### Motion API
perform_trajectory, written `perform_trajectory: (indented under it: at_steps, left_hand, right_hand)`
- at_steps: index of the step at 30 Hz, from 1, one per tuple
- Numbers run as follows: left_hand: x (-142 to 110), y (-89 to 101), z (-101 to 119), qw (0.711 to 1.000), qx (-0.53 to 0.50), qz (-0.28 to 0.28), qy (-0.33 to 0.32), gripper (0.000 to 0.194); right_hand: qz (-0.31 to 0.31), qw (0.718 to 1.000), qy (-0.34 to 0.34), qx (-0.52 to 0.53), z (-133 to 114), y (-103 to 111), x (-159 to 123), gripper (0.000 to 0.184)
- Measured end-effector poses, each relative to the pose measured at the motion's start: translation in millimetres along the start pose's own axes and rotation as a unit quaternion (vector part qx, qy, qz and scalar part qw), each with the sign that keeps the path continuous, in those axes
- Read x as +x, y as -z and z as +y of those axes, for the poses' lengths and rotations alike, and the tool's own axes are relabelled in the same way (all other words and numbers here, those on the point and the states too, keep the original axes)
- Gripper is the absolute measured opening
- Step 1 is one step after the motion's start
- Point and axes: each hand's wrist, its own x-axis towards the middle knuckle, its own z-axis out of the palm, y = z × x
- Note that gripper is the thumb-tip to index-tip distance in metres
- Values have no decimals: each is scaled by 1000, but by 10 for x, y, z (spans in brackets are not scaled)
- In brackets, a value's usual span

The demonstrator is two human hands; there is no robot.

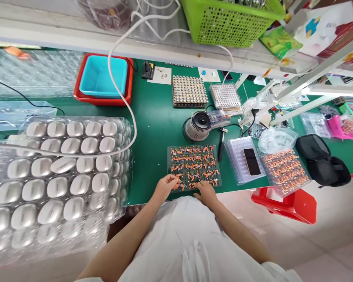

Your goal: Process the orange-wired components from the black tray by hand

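Close to the front edge of the table lies a dark tray (219,164) with rows of small orange flexible strips (194,164), which look like flex circuits. My left hand (166,188) is at the tray's near left corner. Its thumb and fingers pinch an orange flexible strip (177,182). My right hand (206,192) rests over the tray's near edge, right of the middle, with thumb and fingers apart. Its fingertips touch or nearly touch the strips of the front row; small parts under them are hidden.
Behind the tray stands a round grey device with a black top (197,125); a hammer (222,144) lies beside it. On the right are a phone (252,161) on clear trays and another orange-filled tray (286,172). Stacked blister trays (61,164) fill the left. A white cable (117,84) hangs across.
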Motion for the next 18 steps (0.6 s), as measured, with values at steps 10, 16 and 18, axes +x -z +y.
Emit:
perform_trajectory:
  at_steps: [10,16,18]
  left_hand:
    - [87,-96,-37,999,-5,25,23,31]
    - [58,-99,49,999,-3,28,23,36]
    - [48,-96,76,999,0,34,22,35]
  right_hand:
    - [27,997,18,-77,73,-201,130,11]
    - [47,996,17,-78,40,-79,137,11]
    - [60,995,20,-71,40,67,189,9]
